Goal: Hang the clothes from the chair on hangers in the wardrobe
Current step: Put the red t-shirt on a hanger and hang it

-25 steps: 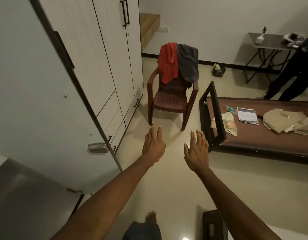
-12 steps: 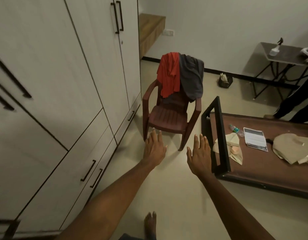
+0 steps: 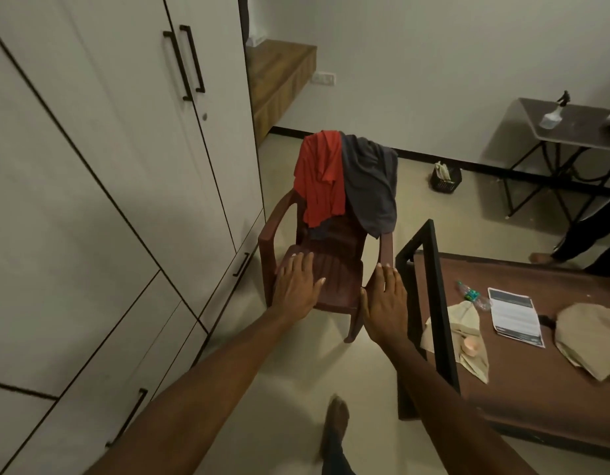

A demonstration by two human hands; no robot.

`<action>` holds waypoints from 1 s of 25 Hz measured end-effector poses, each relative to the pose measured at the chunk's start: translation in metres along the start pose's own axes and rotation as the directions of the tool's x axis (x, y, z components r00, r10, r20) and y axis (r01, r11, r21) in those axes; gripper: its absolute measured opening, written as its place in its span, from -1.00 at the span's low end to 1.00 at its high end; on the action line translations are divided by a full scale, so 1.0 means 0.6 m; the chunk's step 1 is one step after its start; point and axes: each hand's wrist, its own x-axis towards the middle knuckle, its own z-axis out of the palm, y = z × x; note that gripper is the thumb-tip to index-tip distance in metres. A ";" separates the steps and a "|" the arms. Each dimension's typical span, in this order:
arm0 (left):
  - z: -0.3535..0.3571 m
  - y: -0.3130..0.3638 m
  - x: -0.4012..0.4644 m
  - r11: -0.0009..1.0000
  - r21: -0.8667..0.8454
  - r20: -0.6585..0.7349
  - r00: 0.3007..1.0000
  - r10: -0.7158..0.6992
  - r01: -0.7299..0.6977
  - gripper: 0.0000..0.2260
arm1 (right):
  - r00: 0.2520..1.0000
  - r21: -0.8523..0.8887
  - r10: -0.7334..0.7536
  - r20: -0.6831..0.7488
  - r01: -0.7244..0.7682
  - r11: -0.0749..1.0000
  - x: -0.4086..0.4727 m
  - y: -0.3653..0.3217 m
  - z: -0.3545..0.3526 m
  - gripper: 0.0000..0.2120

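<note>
In the head view, the only one there was, both arms reached forward with the left hand [image 3: 294, 286] and the right hand [image 3: 386, 303] spread flat, fingers extended and holding nothing, seen in front of the seat of the brown plastic chair [image 3: 326, 265]; whether either palm touched the seat could not be told from this angle. The clothes lay over the chair's backrest: a red garment [image 3: 319, 176] on the side nearer the wardrobe [image 3: 132, 173], and a dark grey garment [image 3: 370, 186] beside it, overlapping its edge and hanging down toward the armrest. Both looked like thin, soft knit fabric, so they would probably be light and limp, apt to slump and trail once lifted; the sensible hold seemed to be the bunched cloth at the top of the backrest, near the collar or shoulders, taking the grey one first since it sat partly over the red. Something darker showed below the red hem against the backrest, but whether it was a third garment or shadow was unclear. The wardrobe doors stood closed, so hangers and rail were hidden. A low bed frame [image 3: 430, 303] stood just beside the chair, and another person's legs were cut off at the right edge.
</note>
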 end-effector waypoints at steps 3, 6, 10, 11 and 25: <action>0.025 -0.001 0.131 0.999 -0.012 -0.006 0.999 -0.043 0.043 -0.41 | 0.999 0.032 0.011 0.039 -0.012 0.999 0.137 0.026 0.031 -0.34; 0.028 0.007 0.255 0.998 -0.032 -0.014 0.999 -0.050 0.050 -0.41 | 0.998 0.039 -0.038 0.046 0.036 0.999 0.268 0.052 0.052 -0.34; 0.024 0.002 0.379 0.988 -0.127 -0.051 0.994 -0.097 0.089 -0.42 | 0.997 0.076 -0.060 0.052 0.056 0.996 0.407 0.053 0.071 -0.37; 0.026 -0.006 0.411 0.988 -0.124 -0.061 0.994 -0.096 0.088 -0.42 | 0.996 0.067 -0.078 0.049 0.075 0.995 0.440 0.051 0.079 -0.37; 0.138 -0.227 0.957 0.943 -0.228 0.030 0.970 -0.243 0.243 -0.39 | 0.950 0.085 -0.099 0.297 0.077 0.993 1.008 -0.060 0.309 -0.35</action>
